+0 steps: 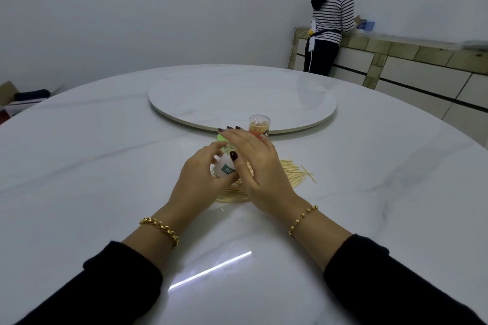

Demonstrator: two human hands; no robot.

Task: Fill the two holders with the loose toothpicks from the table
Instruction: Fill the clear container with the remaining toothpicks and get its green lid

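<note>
Left hand (pixel 200 174) grips one holder (pixel 224 167), right hand (pixel 258 166) seemingly flat atop; second holder (pixel 259 125) behind.

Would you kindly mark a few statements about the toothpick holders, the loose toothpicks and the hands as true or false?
1. The left hand grips the white-labelled toothpick holder with a green top. True.
2. The clear plastic holder with an orange label lies on its side. False: it stands upright by the near edge of the round white turntable.
3. That clear holder is empty. False: toothpicks show inside it.
4. Loose wooden toothpicks lie in a pile on the white marble table under the hands. True.
5. The right hand lies flat on the table. False: it is raised, fingers stretched over the green top.
</note>
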